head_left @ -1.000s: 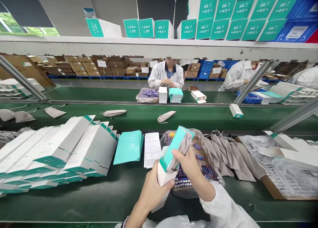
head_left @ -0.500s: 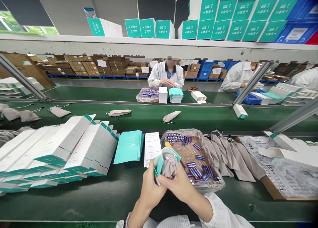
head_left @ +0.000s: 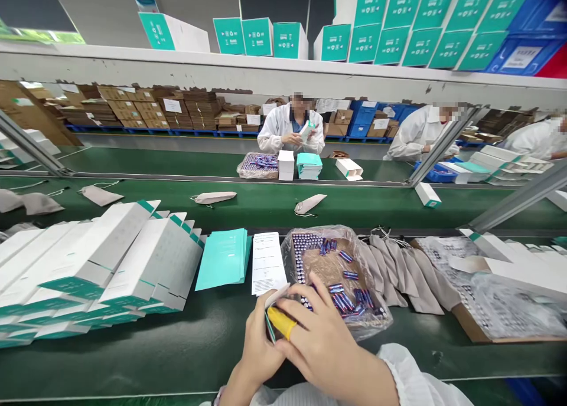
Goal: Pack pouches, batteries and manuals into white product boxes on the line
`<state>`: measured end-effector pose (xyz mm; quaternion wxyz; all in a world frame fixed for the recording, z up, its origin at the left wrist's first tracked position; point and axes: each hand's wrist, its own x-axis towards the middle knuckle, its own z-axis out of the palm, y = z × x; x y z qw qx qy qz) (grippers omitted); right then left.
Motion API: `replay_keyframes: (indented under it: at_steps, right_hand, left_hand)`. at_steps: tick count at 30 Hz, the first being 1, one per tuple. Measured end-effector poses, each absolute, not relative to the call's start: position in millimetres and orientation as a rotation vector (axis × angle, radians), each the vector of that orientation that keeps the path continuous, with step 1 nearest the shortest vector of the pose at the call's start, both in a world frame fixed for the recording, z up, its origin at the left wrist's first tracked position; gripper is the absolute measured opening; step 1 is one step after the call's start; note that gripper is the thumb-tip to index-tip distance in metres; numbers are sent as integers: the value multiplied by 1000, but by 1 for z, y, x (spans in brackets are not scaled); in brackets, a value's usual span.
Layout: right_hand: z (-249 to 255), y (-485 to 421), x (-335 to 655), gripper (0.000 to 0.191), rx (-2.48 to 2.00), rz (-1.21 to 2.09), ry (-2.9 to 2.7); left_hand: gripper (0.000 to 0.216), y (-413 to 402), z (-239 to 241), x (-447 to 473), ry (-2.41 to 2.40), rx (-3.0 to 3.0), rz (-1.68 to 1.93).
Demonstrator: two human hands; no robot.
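Note:
My left hand (head_left: pixel 256 344) is wrapped around a small white and teal carton (head_left: pixel 277 294) held upright in front of me. Over the carton's top bends my right hand (head_left: pixel 325 338), its fingers and thumb gripping around the opening. A yellow finger cot (head_left: pixel 280 321) covers one of its fingers. Most of the carton and its contents are hidden behind my fingers. Just beyond my right hand lies a plastic-lined tray (head_left: pixel 361 244) of blue batteries (head_left: pixel 342 303). A white printed sheet (head_left: pixel 269 264) and teal booklets (head_left: pixel 222 258) lie to the left of the tray.
White and teal cartons (head_left: pixel 146 264) are stacked on the left. Grey drawstring pouches (head_left: pixel 416 270) lie right of the tray, beside another plastic-covered tray (head_left: pixel 509 311). Pouches also lie on the green belt (head_left: pixel 257 214). Across it sits a co-worker (head_left: pixel 290 128). A shelf (head_left: pixel 266 69) crosses above.
My right hand has moved over the carton's top, bringing the yellow finger cot to its opening. The grey pouch inside is now covered. Across the belt, the co-worker has raised a white carton.

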<state>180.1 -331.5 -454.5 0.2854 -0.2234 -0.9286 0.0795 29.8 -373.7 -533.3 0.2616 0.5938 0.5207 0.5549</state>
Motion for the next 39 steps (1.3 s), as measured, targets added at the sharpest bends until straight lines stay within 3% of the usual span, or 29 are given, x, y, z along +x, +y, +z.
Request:
replay_keyframes:
  at_steps: [4, 9, 14, 20, 31, 36, 39]
  right_hand:
    - [-455, -343, 180, 23, -568, 133, -2501]
    - [-451, -308, 213, 26, -694, 259, -2516]
    - [-502, -245, 237, 23, -1353, 477, -2673]
    - [-545, -239, 241, 12, -1405, 690, -2707]
    - [-537, -228, 260, 12, -1361, 1010, -2293]
    - [-507, -252, 254, 28, -1323, 1015, -1973]
    - [-483, -290, 228, 21, -1044, 1002, -1908]
  left_hand:
    - [55, -384, -546, 23, 1461, 1610, 1480]
    - [57, -394, -542, 23, 1570, 1391, 1364]
    - [50, -385, -535, 19, 1513, 1518, 1320]
    - [53, -366, -541, 19, 1468, 1537, 1347]
    - [57, -362, -542, 25, 1312, 1371, 1396]
    - [54, -363, -540, 28, 1334, 1415, 1387]
    - [52, -363, -537, 30, 1282, 1453, 1418]
